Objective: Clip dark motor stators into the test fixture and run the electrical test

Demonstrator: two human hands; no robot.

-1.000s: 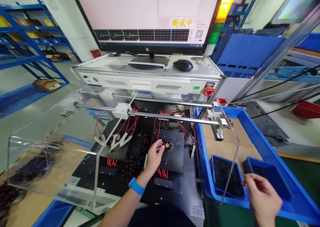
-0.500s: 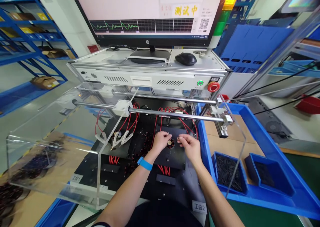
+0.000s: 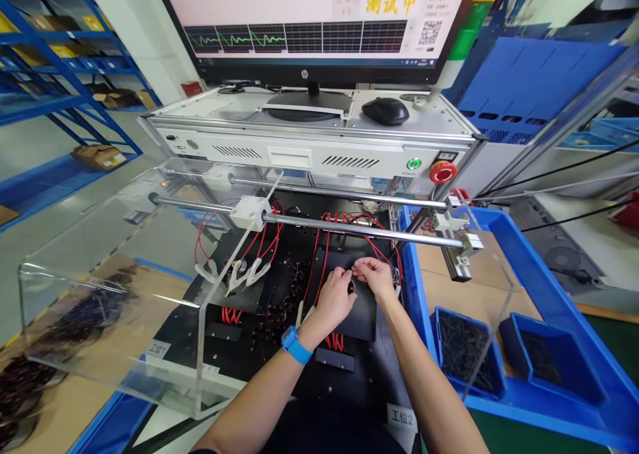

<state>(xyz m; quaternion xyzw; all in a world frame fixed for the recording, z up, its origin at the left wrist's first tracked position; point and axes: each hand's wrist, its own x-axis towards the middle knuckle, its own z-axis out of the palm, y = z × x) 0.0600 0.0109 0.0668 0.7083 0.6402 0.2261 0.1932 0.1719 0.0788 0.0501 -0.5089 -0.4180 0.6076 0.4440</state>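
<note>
A small, dark, round part that looks like a motor stator (image 3: 352,285) is mostly hidden by my left hand (image 3: 335,297), whose fingers are wrapped around it. My right hand (image 3: 375,277) is closed in a pinch at the part's upper edge. What lies between those fingertips is too small to make out. Both hands are over a black plate (image 3: 362,314) on the bench fixture. Left of them, several similar dark parts (image 3: 272,317) lie in a loose cluster. White-handled clips (image 3: 247,274) on red wires rest on the left plate.
A clear cover (image 3: 200,347) stands at the left, and metal rails (image 3: 359,229) cross above the fixture. To the right, a blue tray (image 3: 417,307) holds bins (image 3: 466,347) of black pieces. A monitor (image 3: 304,74), mouse (image 3: 385,111) and red stop button (image 3: 443,171) are at the back.
My left hand has moved down and wrapped around the round part, which was more exposed before. My right hand has come in left, close to the left fingers. The camera view has shifted slightly.
</note>
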